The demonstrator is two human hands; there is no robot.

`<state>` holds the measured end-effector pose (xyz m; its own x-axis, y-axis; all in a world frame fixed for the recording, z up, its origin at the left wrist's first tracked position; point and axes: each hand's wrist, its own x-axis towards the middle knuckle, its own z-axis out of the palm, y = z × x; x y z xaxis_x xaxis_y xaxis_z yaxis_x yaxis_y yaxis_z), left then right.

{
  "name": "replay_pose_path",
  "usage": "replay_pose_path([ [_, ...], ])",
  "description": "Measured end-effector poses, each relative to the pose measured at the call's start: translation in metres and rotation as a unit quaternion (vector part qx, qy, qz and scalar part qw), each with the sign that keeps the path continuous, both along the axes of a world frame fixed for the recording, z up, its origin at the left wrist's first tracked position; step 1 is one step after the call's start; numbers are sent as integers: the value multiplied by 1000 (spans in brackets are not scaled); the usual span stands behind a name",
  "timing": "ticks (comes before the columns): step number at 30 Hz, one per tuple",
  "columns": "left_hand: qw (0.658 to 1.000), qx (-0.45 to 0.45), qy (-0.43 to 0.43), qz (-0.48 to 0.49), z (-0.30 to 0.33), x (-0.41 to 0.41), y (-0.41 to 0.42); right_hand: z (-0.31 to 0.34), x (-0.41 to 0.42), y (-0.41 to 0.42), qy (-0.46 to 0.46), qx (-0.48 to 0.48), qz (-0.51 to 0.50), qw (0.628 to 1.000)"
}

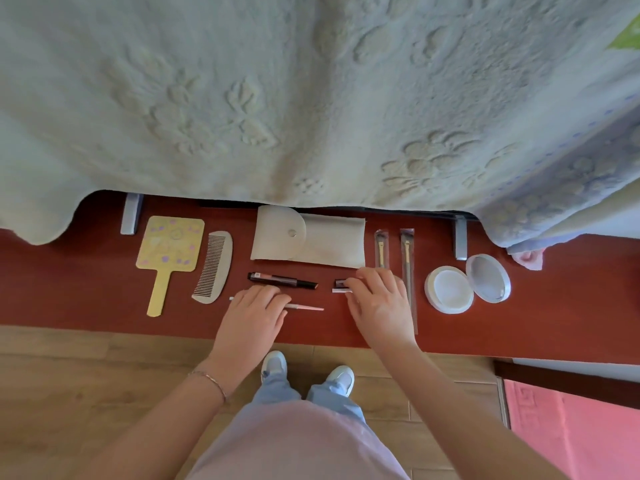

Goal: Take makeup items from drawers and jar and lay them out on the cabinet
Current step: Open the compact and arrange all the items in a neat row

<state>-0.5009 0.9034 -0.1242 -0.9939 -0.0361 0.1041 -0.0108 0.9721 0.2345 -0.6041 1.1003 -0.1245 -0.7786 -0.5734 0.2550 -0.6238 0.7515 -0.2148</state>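
From the head camera, the layout looks nearly finished: mirror (pixel 169 249), comb (pixel 214 268), pouch (pixel 308 237), brushes (pixel 381 249) and open compact (pixel 449 289) already lie on the red desk (pixel 69 289). The left hand (pixel 254 311) presses flat on a pink pencil (pixel 304 308) lying crosswise, tip pointing right. The right hand (pixel 379 299) pinches small tubes (pixel 341 286), also lying crosswise.

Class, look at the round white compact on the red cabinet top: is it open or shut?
Open. The round white compact lies as two joined discs side by side, base and lid both facing up, right of the packaged brushes.
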Motion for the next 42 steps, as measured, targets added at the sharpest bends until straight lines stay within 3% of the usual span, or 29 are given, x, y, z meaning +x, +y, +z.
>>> replay_pose_path([
  [18,999,44,2,-27,-4,-13,13,-9,2,13,6,0,5,1000],
  [29,999,50,0,-14,-5,-9,5,-7,15,27,-46,-7,45,998],
  [42,997,48,49,-18,3,-7,2,3,2,16,-63,-36,-9,997],
])
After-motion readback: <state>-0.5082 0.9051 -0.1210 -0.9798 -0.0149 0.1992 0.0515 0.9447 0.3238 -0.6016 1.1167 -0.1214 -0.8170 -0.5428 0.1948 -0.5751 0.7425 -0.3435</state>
